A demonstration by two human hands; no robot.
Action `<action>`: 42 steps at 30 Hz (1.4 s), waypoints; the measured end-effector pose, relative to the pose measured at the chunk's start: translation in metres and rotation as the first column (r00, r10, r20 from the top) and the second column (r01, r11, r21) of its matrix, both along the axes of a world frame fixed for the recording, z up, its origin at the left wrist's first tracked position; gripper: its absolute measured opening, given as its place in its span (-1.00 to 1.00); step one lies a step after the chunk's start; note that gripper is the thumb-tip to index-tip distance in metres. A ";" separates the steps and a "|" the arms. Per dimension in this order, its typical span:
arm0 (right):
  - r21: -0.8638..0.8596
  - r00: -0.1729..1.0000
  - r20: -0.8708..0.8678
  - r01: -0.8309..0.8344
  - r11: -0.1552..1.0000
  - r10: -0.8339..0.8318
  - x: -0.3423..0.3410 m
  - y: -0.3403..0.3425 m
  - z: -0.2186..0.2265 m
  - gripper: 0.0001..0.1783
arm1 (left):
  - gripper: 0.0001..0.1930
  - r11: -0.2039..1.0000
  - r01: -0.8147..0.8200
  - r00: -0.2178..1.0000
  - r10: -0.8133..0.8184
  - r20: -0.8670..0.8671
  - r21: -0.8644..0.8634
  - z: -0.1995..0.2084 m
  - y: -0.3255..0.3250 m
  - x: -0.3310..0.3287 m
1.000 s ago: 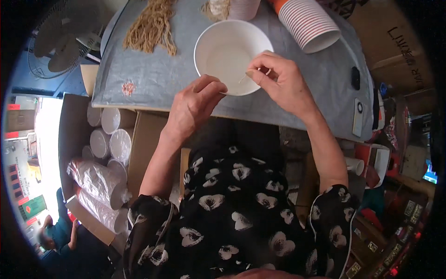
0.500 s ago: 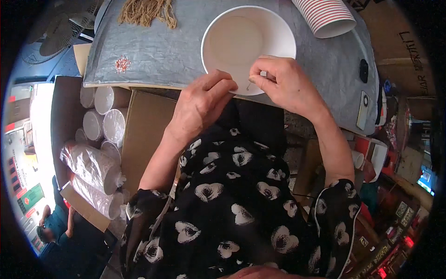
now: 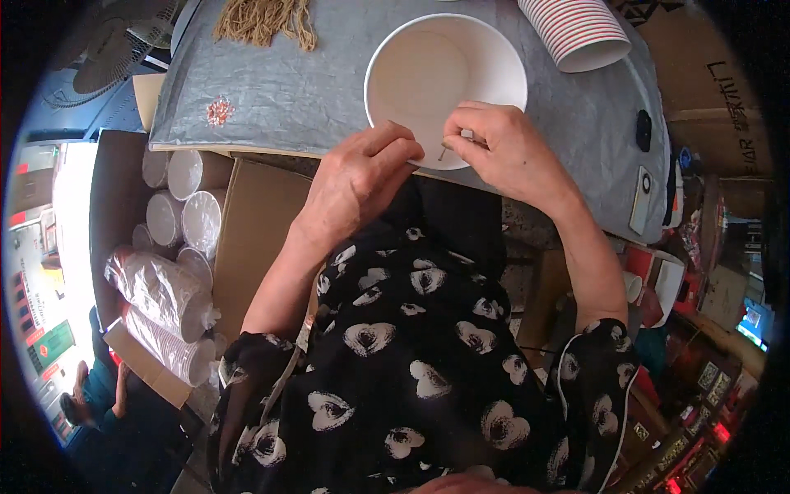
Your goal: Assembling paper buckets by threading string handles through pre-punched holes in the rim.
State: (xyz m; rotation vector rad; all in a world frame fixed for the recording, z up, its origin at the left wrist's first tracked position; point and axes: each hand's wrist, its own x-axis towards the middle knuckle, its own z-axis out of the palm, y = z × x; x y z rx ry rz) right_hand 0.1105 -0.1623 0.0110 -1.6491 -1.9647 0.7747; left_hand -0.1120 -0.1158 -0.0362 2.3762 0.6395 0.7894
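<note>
A large white paper tub (image 3: 498,74) stands at the near edge of the table with its mouth towards me. Over its near rim, my left hand (image 3: 358,177) is closed in a pinch; whatever lies between its fingertips is hidden. Just to the right, thumb and forefinger of my right hand (image 3: 514,152) are pressed together on a short, thin brownish strand (image 3: 443,152), whose end hangs down in front of the tub's wall. A small gap separates the two hands. Farther left lies a bundle of tan cords (image 3: 263,23).
A small heap of red and white bits (image 3: 219,111) lies on the grey-covered table (image 3: 284,95). Nested paper cups (image 3: 572,33), a black object (image 3: 643,130) and a phone (image 3: 640,200) are at right. Left below, a carton (image 3: 255,247) holds wrapped cup stacks (image 3: 160,292).
The strand's end shows a little longer below my right fingertips. Both hands keep nearly the same place, and the tub sits slightly farther right in view.
</note>
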 end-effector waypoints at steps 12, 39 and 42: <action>-0.027 0.998 0.052 -0.044 0.999 0.045 -0.003 0.004 0.004 -0.83 | -0.82 0.999 -0.034 0.999 0.035 0.025 -0.039 0.002 0.002 0.002; -0.302 0.605 -0.601 0.433 0.849 -0.522 0.020 -0.045 -0.034 -0.64 | -0.71 0.998 -0.029 0.986 0.037 -0.160 0.051 0.020 0.036 0.023; -0.338 0.532 -0.678 0.388 0.858 -0.507 0.000 -0.037 -0.059 -0.54 | -0.73 0.995 -0.097 0.980 0.101 -0.174 0.031 0.018 0.035 0.025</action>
